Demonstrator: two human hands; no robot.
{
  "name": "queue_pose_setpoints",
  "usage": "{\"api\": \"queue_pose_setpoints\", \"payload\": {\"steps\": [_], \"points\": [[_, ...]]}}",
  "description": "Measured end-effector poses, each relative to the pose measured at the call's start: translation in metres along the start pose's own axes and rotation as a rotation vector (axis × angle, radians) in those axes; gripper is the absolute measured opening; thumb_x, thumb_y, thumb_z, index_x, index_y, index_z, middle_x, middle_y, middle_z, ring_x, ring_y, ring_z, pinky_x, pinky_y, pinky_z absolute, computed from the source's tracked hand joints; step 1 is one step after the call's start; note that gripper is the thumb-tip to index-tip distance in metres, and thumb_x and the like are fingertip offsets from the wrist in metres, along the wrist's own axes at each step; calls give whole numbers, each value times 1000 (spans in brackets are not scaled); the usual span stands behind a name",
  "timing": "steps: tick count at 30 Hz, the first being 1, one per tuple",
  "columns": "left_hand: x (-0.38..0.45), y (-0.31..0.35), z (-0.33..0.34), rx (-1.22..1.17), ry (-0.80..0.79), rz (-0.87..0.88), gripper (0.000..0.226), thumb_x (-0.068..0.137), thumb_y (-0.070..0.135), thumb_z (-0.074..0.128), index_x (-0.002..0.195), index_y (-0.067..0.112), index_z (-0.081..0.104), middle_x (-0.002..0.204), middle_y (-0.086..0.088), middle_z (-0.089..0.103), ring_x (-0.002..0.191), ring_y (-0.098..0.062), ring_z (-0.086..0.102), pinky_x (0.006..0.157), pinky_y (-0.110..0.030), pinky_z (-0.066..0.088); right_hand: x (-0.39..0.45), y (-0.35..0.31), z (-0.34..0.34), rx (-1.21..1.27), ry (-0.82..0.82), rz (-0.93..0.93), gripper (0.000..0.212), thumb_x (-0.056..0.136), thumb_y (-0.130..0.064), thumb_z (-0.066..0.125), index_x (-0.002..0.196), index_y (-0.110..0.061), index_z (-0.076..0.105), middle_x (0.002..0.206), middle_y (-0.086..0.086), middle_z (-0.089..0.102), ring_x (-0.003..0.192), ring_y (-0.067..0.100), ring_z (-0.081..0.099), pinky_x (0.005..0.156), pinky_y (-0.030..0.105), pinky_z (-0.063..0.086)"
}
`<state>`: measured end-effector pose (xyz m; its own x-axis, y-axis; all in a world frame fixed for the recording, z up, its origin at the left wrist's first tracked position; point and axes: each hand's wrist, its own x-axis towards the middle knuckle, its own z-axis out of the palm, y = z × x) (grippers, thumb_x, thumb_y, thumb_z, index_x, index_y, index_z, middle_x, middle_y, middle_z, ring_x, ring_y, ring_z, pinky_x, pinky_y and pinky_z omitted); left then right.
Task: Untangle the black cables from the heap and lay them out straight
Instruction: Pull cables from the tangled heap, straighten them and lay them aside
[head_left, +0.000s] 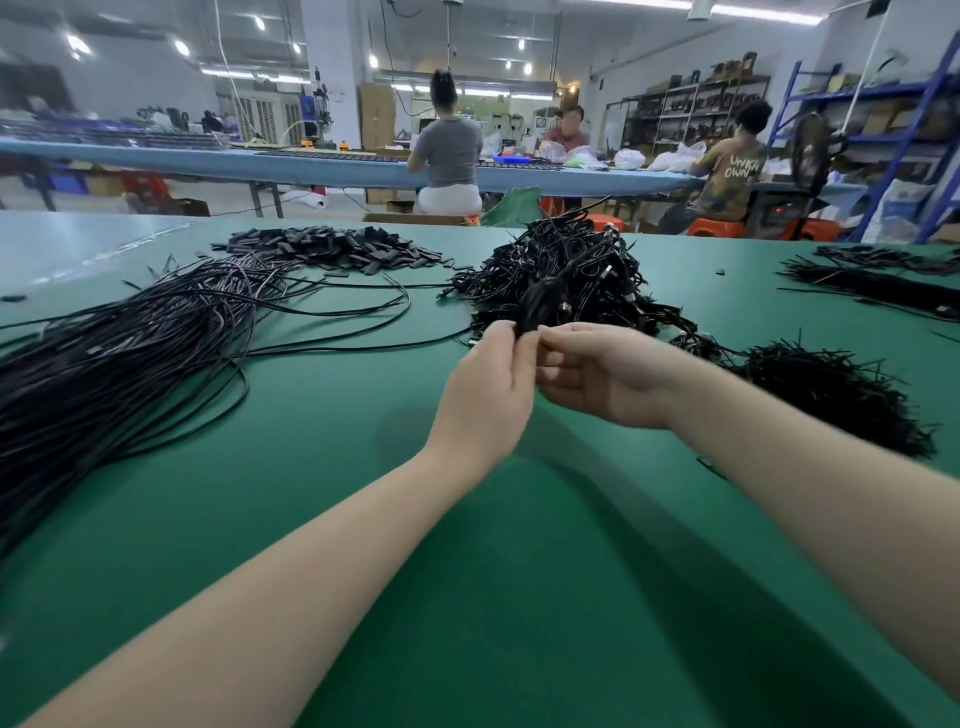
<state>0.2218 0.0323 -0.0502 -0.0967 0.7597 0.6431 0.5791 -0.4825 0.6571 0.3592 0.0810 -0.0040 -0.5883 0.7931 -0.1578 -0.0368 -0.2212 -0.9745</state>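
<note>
Both hands, left hand (488, 379) and right hand (597, 379), pinch a coiled black cable bundle (540, 306) lifted off the tangled black heap (561, 265) mid-desk, each grip clamped to tease it loose

Black cables (130, 343), black heap (561, 270), plain green table (467, 597), orange stools (714, 227).

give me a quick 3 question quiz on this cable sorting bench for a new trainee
1. True or false: both hands pinch the same small bundle of cable.
2. Which lies on the left side of the green table? A) straightened cables B) plastic bags C) a fan
3. Fill in: the tangled heap sits just ____ the hands.

Key:
1. True: the left hand and right hand pinch the bundle.
2. A: straightened cables on the table.
3. Beyond: the heap.
</note>
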Motion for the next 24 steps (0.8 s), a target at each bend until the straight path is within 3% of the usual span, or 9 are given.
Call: {"api": "queue_pose_setpoints", "payload": {"steps": [3, 5, 8, 12, 15, 19, 22, 24], "points": [[7, -10, 3, -60, 21, -240, 18, 103, 28, 38, 87, 20, 42, 74, 13, 49, 68, -2, 46, 60, -24, 26, 15, 25, 25, 144, 265, -119, 8, 92, -14, 60, 84, -13, 60, 62, -5, 63, 53, 6, 57, 52, 16, 48], [11, -18, 0, -125, 0, -329, 11, 102, 27, 39, 99, 19, 45, 79, 14, 50, 71, 1, 46, 61, -20, 29, 22, 39, 36, 237, 360, -175, 6, 91, -11, 61, 86, -8, 60, 69, 1, 62, 55, 8, 55, 51, 16, 48], [13, -25, -5, -202, -44, -348, 10, 102, 23, 39, 96, 20, 47, 80, 10, 51, 73, -4, 48, 62, -12, 36, 24, 50, 40, 291, 366, -217, 5, 88, -8, 65, 91, -4, 64, 72, 4, 63, 56, 9, 56, 52, 16, 49], [13, -25, -5, -266, -107, -314, 14, 102, 21, 40, 91, 21, 47, 77, 8, 48, 70, -7, 45, 61, -11, 38, 19, 50, 32, 287, 322, -219, 5, 85, -9, 68, 87, -4, 68, 66, 2, 66, 54, 7, 58, 54, 16, 50], [13, -28, -3, -239, -131, -281, 12, 102, 21, 40, 95, 15, 48, 75, 6, 46, 69, -9, 42, 65, -19, 37, 15, 49, 28, 144, 329, -227, 7, 86, -12, 69, 84, -6, 69, 64, -1, 66, 52, 5, 57, 51, 16, 48], [13, -30, -6, -244, -162, -261, 16, 102, 20, 40, 87, 23, 45, 76, 6, 48, 72, -8, 43, 72, -26, 38, 11, 47, 26, -84, 342, -271, 8, 87, -18, 69, 81, -12, 71, 63, -6, 67, 52, 3, 54, 53, 17, 47], [11, -28, -4, -155, -118, -223, 14, 102, 26, 40, 88, 27, 44, 74, 12, 50, 65, 3, 45, 64, -17, 36, 10, 44, 27, -446, 512, -457, 9, 84, -19, 70, 75, -17, 70, 63, -9, 66, 55, 1, 53, 58, 20, 46], [12, -24, -2, -30, -54, -245, 19, 100, 36, 40, 85, 26, 46, 74, 10, 55, 66, 0, 49, 60, -21, 35, 9, 42, 28, -674, 639, -617, 12, 82, -18, 69, 70, -18, 68, 60, -12, 61, 54, -2, 50, 56, 14, 40]]}}
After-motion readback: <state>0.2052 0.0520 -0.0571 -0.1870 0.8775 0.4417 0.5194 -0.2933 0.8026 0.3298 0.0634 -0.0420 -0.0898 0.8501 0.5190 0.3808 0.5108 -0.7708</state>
